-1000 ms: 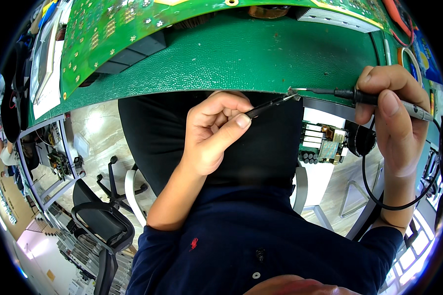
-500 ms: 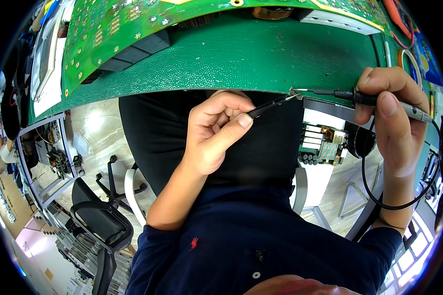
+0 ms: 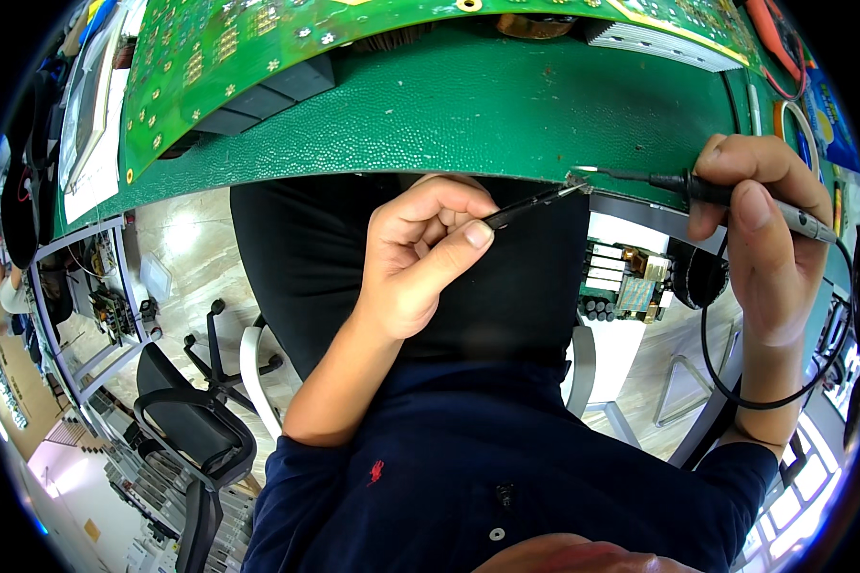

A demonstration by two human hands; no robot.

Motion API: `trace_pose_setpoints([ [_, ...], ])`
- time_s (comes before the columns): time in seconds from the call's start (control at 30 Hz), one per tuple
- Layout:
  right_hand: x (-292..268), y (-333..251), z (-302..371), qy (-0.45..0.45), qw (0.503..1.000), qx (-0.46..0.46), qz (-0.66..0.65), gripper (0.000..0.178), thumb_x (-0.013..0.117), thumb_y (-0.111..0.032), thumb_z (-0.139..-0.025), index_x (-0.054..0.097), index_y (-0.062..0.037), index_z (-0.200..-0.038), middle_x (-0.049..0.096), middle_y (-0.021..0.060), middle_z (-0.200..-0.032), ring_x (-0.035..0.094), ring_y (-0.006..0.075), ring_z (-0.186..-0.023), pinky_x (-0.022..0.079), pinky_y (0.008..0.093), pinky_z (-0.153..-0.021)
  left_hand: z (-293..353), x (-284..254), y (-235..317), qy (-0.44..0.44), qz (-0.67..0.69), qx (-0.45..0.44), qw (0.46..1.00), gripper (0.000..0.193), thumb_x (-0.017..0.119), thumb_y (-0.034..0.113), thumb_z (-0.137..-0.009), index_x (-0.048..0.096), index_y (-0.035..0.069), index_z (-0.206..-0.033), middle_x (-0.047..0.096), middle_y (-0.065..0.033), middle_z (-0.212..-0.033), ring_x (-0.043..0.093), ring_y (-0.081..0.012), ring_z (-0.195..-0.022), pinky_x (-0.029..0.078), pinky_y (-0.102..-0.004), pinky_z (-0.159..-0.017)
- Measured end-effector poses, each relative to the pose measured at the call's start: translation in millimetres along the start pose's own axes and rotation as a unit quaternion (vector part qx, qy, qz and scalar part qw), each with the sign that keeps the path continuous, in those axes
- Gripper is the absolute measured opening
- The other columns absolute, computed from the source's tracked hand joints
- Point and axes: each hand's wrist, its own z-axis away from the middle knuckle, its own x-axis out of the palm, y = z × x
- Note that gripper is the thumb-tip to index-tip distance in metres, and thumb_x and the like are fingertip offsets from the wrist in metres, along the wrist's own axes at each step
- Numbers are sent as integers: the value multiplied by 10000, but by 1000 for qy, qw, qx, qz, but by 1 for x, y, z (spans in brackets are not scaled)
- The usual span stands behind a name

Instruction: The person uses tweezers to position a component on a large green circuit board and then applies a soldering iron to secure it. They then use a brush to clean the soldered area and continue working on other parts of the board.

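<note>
While worktop [image 3: 430,105] green, floor [image 3: 186,244] perhaps tiled.

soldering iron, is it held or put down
Held: the right hand has the soldering iron by its handle, the pale tip pointing left, close to the tweezers.

1. Spreads across the upper frame as a green, pebble-textured bench top [image 3: 506,105], bending along its near edge.
2. Carries, along the top of the frame, a large green printed circuit board [image 3: 248,48], with a dark grey block [image 3: 272,100], a copper-coloured part [image 3: 533,27] and a finned heatsink [image 3: 664,46] at its edge.
3. Holds a white sheet [image 3: 91,196] at the upper left.
4. Bears, at the upper right, a slim grey stick [image 3: 755,110], a ring-shaped roll [image 3: 780,119] and a red tool handle [image 3: 770,36].
</note>
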Motion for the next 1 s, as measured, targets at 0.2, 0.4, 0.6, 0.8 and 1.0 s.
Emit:
trace_pose_setpoints([
  [0.2,-4,1,-1,-10,1000,2,-8,310,565,-234,-974,609,57,-1071,570,105,-895,532,121,-725,420,236,-676,1,0,1,2,11,-7,1000,156,625,65,-893,624,-34,-1013,613,-97,-923,454,-84,-702,361,-227,-608],
  [0.4,-7,-2,-2,-35,999,-5,8,317,546,-237,-983,603,57,-1086,572,111,-903,534,121,-734,421,237,-683,2,0,0,1,31,-8,999,135,644,20,-891,641,-31,-1017,598,-51,-960,456,-47,-706,358,-198,-619],
  [0.6,-3,7,-6,-10,995,-102,0,388,432,-268,-1067,564,64,-1219,622,128,-950,570,144,-779,451,262,-723,3,8,13,12,-2,-20,1000,129,626,47,-906,631,-37,-1004,591,-71,-937,477,-70,-714,368,-214,-619],
  [0.8,8,-2,-5,-9,982,-149,114,296,458,-193,-1054,585,26,-1207,666,150,-962,622,178,-864,486,300,-777,14,23,41,69,-145,8,987,90,639,-58,-895,636,-53,-985,530,-20,-865,481,-42,-699,370,-194,-630],
  [1.0,-1,-5,0,-11,984,-151,97,244,476,-110,-1024,606,28,-1175,650,120,-899,622,171,-844,490,294,-756,18,34,74,100,-358,130,919,109,658,-78,-845,653,-40,-947,581,-60,-893,437,-38,-611,317,-197,-504],
])
